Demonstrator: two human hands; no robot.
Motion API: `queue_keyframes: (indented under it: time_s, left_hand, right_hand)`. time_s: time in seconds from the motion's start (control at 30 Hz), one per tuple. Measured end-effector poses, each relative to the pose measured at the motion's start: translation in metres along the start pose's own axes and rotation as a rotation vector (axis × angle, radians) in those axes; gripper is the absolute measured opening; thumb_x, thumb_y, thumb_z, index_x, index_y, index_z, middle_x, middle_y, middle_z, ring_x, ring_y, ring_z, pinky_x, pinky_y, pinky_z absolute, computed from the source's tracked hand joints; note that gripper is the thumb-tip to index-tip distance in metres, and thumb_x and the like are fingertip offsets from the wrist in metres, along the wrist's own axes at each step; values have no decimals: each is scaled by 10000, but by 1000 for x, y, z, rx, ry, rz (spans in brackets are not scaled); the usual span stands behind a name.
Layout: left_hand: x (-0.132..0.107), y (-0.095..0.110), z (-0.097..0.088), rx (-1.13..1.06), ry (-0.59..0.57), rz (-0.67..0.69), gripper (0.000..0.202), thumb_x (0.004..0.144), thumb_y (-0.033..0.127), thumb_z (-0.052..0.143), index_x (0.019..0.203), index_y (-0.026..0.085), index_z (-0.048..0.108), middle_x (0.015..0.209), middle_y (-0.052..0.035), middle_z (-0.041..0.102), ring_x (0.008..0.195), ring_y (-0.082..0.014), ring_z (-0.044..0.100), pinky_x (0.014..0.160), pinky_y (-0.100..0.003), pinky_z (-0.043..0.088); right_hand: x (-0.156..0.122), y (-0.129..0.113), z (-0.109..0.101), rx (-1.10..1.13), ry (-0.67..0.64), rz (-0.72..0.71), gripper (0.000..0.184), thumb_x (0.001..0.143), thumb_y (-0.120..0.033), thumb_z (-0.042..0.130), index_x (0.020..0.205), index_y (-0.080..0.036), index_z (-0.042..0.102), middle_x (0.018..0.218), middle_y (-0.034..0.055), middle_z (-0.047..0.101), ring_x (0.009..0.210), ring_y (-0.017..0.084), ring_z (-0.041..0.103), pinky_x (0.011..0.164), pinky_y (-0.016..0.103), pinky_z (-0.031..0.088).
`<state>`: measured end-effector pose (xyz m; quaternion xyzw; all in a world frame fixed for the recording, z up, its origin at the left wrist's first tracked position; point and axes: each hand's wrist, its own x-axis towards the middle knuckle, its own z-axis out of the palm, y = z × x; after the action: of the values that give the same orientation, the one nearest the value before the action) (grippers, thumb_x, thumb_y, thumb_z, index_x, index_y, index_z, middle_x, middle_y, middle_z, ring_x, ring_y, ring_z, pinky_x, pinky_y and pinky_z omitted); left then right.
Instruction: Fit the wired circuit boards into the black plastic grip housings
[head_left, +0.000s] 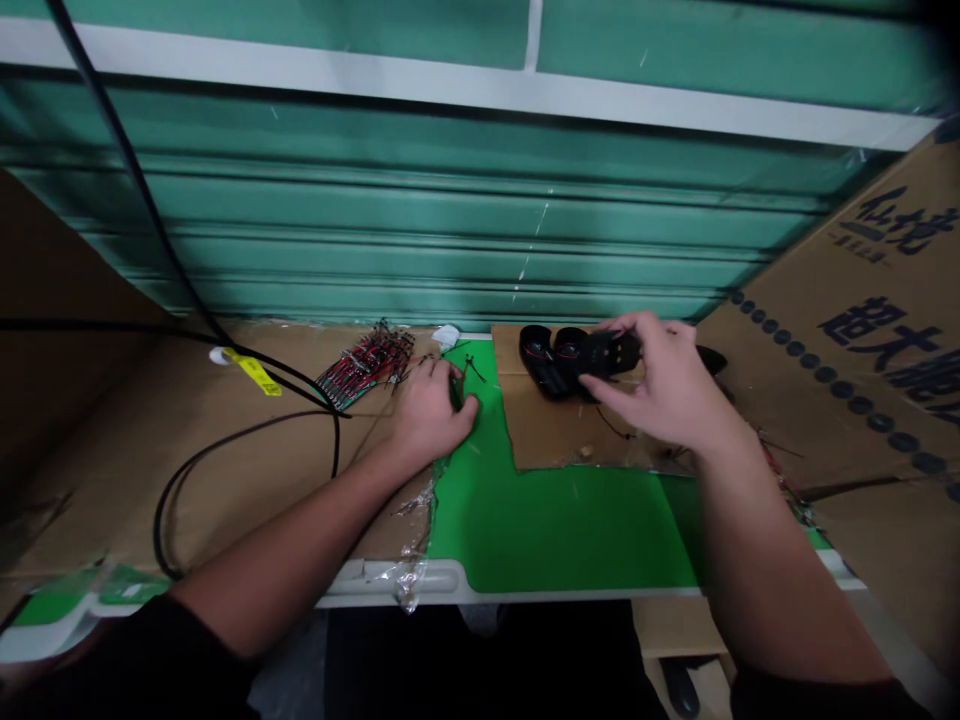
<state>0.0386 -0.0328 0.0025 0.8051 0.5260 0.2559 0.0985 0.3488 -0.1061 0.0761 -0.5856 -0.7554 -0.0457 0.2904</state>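
The green worktop (562, 540) ran under both hands, a flat place to keep things close. A wide brown sheet (247, 480) stretched out to the left of the left hand (429, 412), and a smaller brown sheet (544, 440) lay below the right hand (664, 375) — maybe so the black things would not get scratched. A pile of wired parts (367, 368) sat just left of the left hand, likely to be easy to reach. Two round black cups (544, 370) rested on the smaller sheet, between the hands and nearer the right one.

The right hand held a black piece (611, 352), thumb low and fingers over the top, perhaps to keep it steady. The left hand was curled and seemed to pinch a small wired bit (456, 393), mostly hidden by the fingers.

The cups looked smooth and hollow, with a little red inside. The black piece had a few pale dots — I could not tell if it was joined to the cups. The wired bit was dark, with thin wires poking out.
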Motion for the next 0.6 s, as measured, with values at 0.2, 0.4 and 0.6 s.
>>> queue_keyframes:
  time_s: [0.2,0.4,0.6]
  left_hand:
    - [2,-4,1,67,-57,-51,310,931,398,678,1118,153,712,1212,-205,645,1183,-388,643,1065,-504,525]
    - [3,-5,0,34,-89,-66,123,926,262,629,926,203,736,1051,-150,741,1039,-332,709,981,-449,550]
    - [2,16,-18,313,-168,-173,513,949,447,622,1301,78,679,1250,-259,737,1065,-401,751,877,-467,588]
  right_hand:
    - [-14,-54,46,169,-318,49,673,849,-637,848,1291,-251,519,1056,105,790,850,339,770,681,403,545]
    - [-15,-62,67,-84,-318,89,862,926,-684,743,1523,-149,427,1106,211,793,932,430,784,721,452,544]
    - [-14,-61,45,-158,-420,17,836,927,-566,740,1584,-144,442,1287,229,762,1090,430,756,817,464,560]
